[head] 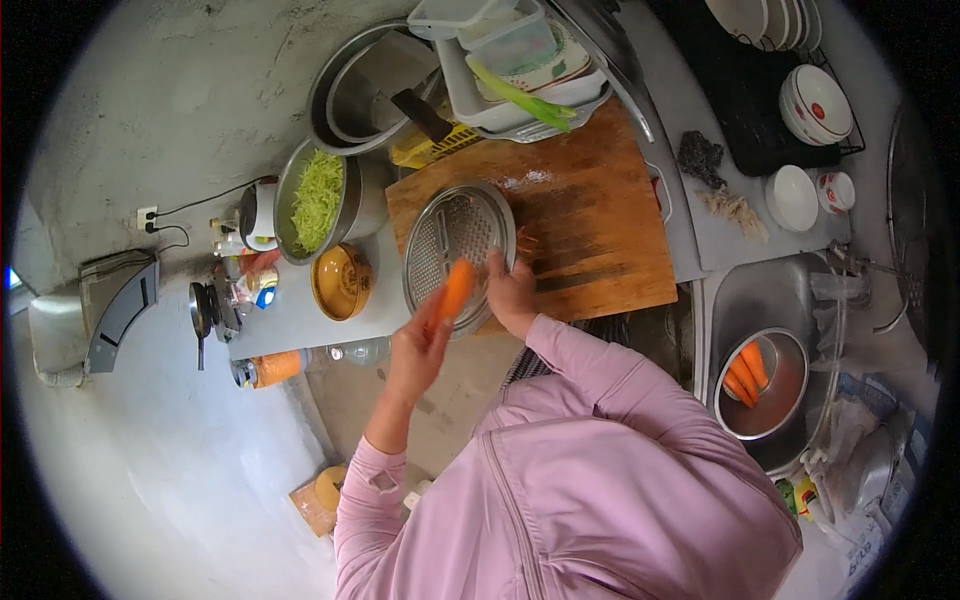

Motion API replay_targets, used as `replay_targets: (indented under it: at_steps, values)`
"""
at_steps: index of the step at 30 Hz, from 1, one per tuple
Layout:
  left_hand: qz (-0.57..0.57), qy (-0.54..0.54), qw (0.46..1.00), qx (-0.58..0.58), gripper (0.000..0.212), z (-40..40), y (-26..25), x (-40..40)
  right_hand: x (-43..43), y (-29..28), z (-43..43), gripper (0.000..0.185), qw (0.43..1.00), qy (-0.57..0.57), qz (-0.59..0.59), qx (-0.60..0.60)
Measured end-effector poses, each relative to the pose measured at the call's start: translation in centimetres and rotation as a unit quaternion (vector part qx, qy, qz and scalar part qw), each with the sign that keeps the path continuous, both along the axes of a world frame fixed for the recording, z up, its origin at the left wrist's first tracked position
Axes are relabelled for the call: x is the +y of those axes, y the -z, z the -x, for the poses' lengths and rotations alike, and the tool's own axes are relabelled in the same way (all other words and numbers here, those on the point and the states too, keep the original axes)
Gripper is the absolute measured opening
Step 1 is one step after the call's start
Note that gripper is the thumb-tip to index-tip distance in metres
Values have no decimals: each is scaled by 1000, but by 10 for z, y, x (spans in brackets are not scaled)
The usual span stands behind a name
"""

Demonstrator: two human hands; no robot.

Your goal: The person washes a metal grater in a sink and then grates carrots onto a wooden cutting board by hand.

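Note:
My left hand point(421, 349) grips a peeled orange carrot point(456, 289) upright-ish over the near part of a round metal grater point(469, 225). The grater has a perforated face with a slot in it and a raised steel rim. It rests tilted over the left part of a wooden cutting board point(592, 217). On its right side my right hand point(513, 292) holds the rim, with the thumb on top and some fingers hidden. A few orange carrot shreds point(529, 244) lie on the board just right of the rim.
A steel pot point(367, 210) of shredded green vegetable and a brown bowl point(343, 282) stand left. Behind are nested steel basins point(322, 112), a cleaver point(420, 112) and a white tub point(469, 105). Several carrots point(746, 375) lie in a steel bowl point(780, 412) in the sink point(731, 300) at right.

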State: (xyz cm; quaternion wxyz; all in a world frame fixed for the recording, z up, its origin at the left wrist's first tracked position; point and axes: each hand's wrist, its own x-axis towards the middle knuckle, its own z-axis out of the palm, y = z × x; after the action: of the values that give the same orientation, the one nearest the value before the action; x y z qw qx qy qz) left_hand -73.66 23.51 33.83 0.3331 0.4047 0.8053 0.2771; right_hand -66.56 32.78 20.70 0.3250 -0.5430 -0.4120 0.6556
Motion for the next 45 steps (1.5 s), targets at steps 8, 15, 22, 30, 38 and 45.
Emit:
replay_targets:
  at_steps: [8,15,22,30,38,45]
  values:
    - [6,96,953,288,36,35,51,86,-10,-14,-13,38,1000,-10,7,10]
    - [52,101,958,263,32,28,21,88,0,11,-25,42,999,-35,21,-15]
    - [-33,129,973,187,38,-18,9,50,2,7,-22,48,997,-28,71,13]
    - [59,78,952,291,36,73,67,126,-9,-15,-25,42,999,-40,-11,-24]
    - [-18,108,985,133,37,-13,1,42,16,4,-21,36,998,38,-4,52]
    - [2,90,962,257,37,28,56,115,13,2,-15,28,997,38,-58,12]
